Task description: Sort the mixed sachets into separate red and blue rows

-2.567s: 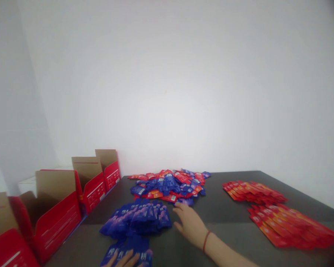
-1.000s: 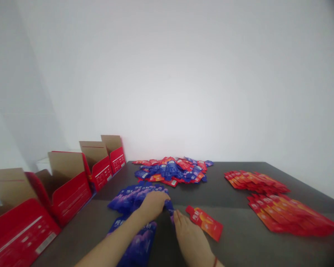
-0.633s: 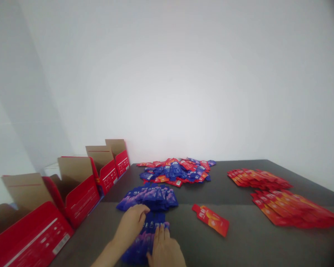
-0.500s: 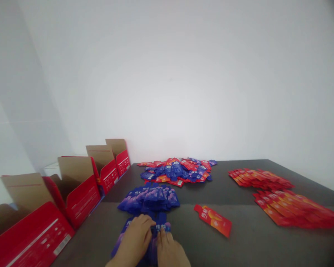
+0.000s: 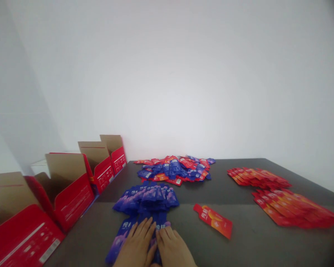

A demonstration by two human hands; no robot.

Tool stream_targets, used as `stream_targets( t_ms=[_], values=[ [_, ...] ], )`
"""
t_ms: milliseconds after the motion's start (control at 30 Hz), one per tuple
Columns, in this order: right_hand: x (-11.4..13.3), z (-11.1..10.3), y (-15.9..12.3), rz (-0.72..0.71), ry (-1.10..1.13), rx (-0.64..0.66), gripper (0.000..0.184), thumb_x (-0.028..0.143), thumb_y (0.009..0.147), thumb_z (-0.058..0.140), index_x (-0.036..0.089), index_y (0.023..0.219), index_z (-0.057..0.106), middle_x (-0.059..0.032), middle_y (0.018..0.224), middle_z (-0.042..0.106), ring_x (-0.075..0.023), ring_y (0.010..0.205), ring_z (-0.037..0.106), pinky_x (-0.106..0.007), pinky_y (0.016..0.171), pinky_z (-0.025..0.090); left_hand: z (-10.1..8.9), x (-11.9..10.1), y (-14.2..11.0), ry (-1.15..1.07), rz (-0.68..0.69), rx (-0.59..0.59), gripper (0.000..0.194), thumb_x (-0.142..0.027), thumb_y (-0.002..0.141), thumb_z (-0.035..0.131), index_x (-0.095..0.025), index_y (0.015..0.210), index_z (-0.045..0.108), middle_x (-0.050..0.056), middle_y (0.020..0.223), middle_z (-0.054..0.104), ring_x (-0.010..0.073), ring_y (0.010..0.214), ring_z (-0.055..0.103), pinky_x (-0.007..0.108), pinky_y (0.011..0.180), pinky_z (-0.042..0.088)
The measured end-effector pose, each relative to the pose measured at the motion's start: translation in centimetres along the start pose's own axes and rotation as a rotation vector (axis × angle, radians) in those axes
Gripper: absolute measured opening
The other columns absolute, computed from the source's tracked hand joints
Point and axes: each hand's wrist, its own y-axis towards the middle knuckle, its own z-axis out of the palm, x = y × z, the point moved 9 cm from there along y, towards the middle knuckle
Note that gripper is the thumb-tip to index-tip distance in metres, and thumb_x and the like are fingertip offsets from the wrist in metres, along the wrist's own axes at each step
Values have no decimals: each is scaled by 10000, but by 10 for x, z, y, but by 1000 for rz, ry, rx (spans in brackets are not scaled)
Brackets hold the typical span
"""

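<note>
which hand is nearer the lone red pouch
Right. The right hand lies on blue pouches, left of the lone red pouch; the left hand is also on them, farther left.

Pale wall (image 5: 167, 92), brightest near middle; dark table (image 5: 256, 244) in front.

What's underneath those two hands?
Blue pouches lie beneath the left hand and right hand; some top ends and white lettering show beyond them. The covered parts, and how many pouches overlap there, cannot be seen.
</note>
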Motion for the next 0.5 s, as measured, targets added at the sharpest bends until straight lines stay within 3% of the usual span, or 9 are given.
stream_targets(
  t_ms=[200,333,400,500],
  values=[
    [0,14,-7,-128,-181,-254,382,300,877,475,96,1181,583,-141,1009,690,-252,888,622,-323,654,508,2,1,-2,47,34,-34,461,-409,908,477,-246,1339,487,61,1364,505,266,1213,514,407,971,474],
    [-1,27,-10,-125,-207,-422,315,217,887,446,109,1119,630,-118,950,705,-243,879,635,-321,681,523,4,5,-3,1,16,32,473,-444,917,452,-253,1349,475,71,1381,480,270,1222,504,419,977,464],
    [-2,37,-10,-114,-195,-445,287,196,880,464,116,1078,657,-118,937,712,-253,909,640,-334,728,534,4,9,-3,-53,-10,74,482,-460,915,453,-284,1363,451,65,1396,462,274,1246,478,446,998,438],
    [-2,53,-5,-62,-154,-339,275,190,881,472,135,1047,685,-121,954,723,-262,914,654,-336,732,551,10,18,-6,-128,-83,163,515,-459,883,512,-356,1376,404,47,1423,424,311,1293,410,536,1015,388]
  ],
)
